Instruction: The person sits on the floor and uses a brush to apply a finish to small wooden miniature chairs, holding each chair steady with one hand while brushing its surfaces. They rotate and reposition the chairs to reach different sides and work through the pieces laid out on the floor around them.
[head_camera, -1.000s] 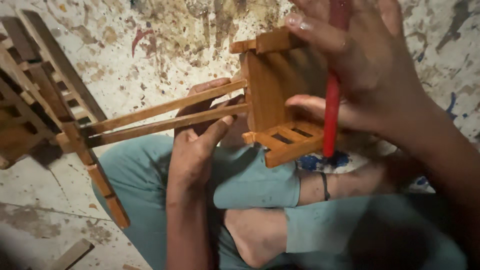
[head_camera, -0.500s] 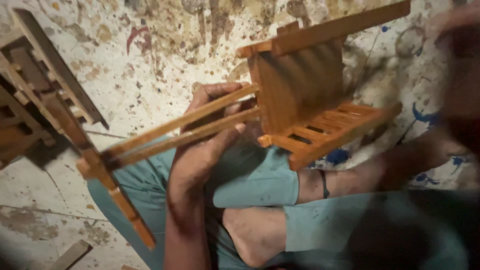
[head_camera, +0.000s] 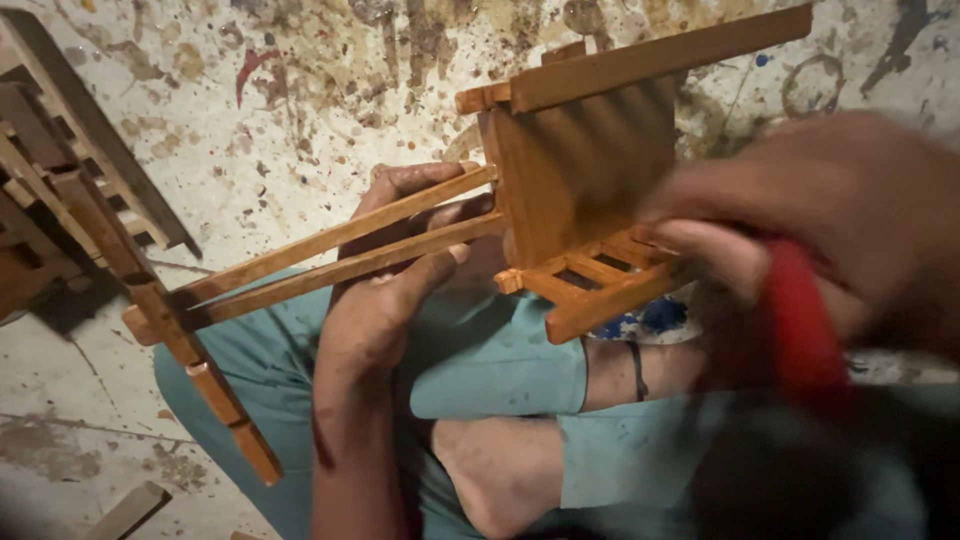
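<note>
A small chair (head_camera: 560, 190) of smooth, reddish-brown wooden slats lies tipped on its side above the person's lap, its two long thin rails running left to a crossbar. The left hand (head_camera: 390, 290) is curled around those rails from beneath, fingers and thumb closed on them. The right hand (head_camera: 830, 220), blurred, sits just beside the slatted seat, closed on a red handle (head_camera: 800, 320); below lies the paint-spattered floor (head_camera: 250, 130).

The right hand (head_camera: 820, 220) is motion-blurred; its grip on the red tool (head_camera: 800, 320) cannot be judged, and the tool's lower end is lost in blur. The wooden rack (head_camera: 70, 210) is cut off by the left edge. The left hand's (head_camera: 390, 300) fingers are partly hidden behind the wooden frame (head_camera: 560, 200).
</note>
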